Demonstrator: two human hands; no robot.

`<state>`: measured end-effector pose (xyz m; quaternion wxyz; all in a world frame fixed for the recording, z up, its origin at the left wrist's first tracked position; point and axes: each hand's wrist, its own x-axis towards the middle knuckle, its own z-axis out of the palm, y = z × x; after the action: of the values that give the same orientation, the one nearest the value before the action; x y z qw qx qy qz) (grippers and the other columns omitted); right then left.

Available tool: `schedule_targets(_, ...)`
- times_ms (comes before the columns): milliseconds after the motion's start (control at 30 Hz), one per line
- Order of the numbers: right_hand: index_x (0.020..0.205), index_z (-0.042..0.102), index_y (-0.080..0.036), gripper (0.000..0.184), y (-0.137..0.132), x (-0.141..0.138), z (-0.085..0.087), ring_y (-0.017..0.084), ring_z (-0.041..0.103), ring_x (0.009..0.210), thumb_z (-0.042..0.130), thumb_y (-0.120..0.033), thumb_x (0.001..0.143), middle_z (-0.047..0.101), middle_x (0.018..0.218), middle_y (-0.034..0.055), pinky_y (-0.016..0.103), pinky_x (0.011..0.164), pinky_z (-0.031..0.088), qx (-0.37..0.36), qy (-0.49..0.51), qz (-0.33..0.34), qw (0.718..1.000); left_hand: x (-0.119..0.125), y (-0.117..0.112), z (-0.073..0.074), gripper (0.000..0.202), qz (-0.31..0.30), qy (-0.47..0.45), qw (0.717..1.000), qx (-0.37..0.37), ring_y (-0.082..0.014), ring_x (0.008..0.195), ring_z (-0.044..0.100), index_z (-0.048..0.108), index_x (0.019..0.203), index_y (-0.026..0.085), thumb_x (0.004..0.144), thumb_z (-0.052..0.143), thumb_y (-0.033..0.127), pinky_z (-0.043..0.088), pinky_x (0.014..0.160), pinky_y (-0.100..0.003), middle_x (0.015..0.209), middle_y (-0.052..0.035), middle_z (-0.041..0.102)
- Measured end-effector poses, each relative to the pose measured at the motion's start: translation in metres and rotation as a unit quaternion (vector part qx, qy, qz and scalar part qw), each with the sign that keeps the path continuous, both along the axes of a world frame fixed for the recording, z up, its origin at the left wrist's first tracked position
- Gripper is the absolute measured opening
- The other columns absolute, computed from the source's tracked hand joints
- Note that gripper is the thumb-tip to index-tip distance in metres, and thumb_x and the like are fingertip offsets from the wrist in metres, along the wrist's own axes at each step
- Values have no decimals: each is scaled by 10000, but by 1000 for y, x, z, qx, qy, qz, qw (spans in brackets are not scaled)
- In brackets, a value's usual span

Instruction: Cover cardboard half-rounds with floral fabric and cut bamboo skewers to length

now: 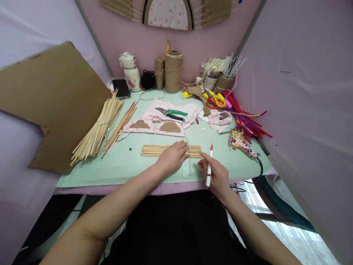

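A flat row of thin wooden skewers lies side by side across the green table. A clear ruler lies crosswise over them toward their right part. My left hand rests flat on the skewers, fingers stretched out and touching the ruler's edge. In my right hand is a white marker, its red tip pointing up and away from me. The right index finger reaches to the right ends of the skewers. Part of the skewers and the ruler is hidden under my left hand.
A big skewer bundle and cardboard stand left. Green-handled pruning shears lie on pink fabric behind my hands. Scissors, pipe cleaners and a glue gun are right. Twine spools and a bottle line the back.
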<state>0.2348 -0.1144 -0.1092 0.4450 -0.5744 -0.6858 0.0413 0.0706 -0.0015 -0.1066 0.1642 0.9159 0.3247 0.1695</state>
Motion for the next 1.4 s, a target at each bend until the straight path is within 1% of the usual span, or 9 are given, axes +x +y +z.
schedule_targets(167, 1071, 552, -197, 261, -8, -12, -11, 290, 603, 1095, 630, -265, 831, 658, 1158, 159, 459, 875, 523, 2, -119, 156, 981, 0, 1, -1, 373, -10, -4, 1000, 10, -205, 1293, 463, 594, 1214, 126, 931, 434, 311, 321, 1127, -364, 1349, -101, 551)
schedule_targets(233, 1015, 539, -176, 244, -10, -17, -14, 308, 530, 1212, 652, -277, 824, 610, 1248, 186, 487, 947, 491, 10, -142, 174, 974, -1, 2, -1, 365, -12, -6, 1000, 14, -204, 1286, 471, 598, 1205, 123, 926, 445, 302, 328, 1123, -363, 1346, -105, 553)
schedule_targets(467, 1106, 527, -124, 235, -9, -19, -17, 270, 547, 1210, 564, -117, 874, 651, 1180, 183, 445, 950, 520, 26, -161, 145, 976, -2, -1, 0, 399, -12, -2, 999, 33, -216, 1292, 462, 533, 1272, 138, 930, 433, 318, 327, 1119, -387, 1347, -105, 554)
schedule_targets(700, 1170, 523, -114, 316, -9, -18, -17, 258, 560, 1198, 567, -79, 860, 676, 1138, 163, 420, 948, 532, 39, -149, 143, 978, -2, -5, 8, 423, 11, 3, 1000, 25, -222, 1277, 481, 446, 1332, 147, 941, 391, 300, 353, 1098, -401, 1335, -111, 563)
schedule_targets(867, 1160, 547, -109, 313, -15, -10, -19, 260, 525, 1241, 506, -24, 861, 660, 1178, 181, 417, 965, 527, 71, -125, 151, 978, -4, -4, 4, 438, -4, -34, 999, 41, -216, 1274, 484, 394, 1359, 148, 947, 370, 292, 361, 1093, -417, 1343, -118, 553)
schedule_targets(967, 1165, 564, -170, 329, -11, 7, -18, 241, 565, 1200, 504, -42, 867, 665, 1192, 134, 410, 952, 538, 90, -96, 94, 987, -7, -3, 5, 435, -7, -87, 994, 65, -207, 1294, 460, 391, 1358, 155, 944, 377, 287, 346, 1104, -418, 1360, -120, 535)
schedule_targets(1067, 1139, 578, -228, 301, 2, 33, -13, 219, 638, 1099, 532, -92, 874, 691, 1152, 80, 389, 925, 550, 71, -68, 12, 995, -16, -1, 15, 404, 17, -88, 994, 56, -205, 1293, 455, 444, 1315, 154, 935, 398, 282, 312, 1121, -419, 1336, -114, 554)
schedule_targets(1200, 1035, 590, -238, 169, 20, 61, -10, 205, 647, 1082, 512, -164, 904, 714, 1084, 56, 372, 914, 541, -18, -35, 8, 999, -36, 8, 36, 465, 28, 41, 999, -23, -268, 1250, 471, 523, 1247, 149, 844, 549, 380, 370, 1062, -421, 1334, -131, 528)
schedule_targets(1400, 1055, 547, -235, 174, 17, 62, -8, 223, 579, 1171, 553, -223, 882, 662, 1185, 68, 396, 962, 482, -51, -56, -21, 997, -54, 26, 68, 597, -5, 164, 984, -69, -288, 1177, 500, 512, 1253, 124, 763, 628, 444, 398, 986, -379, 1270, -155, 541)
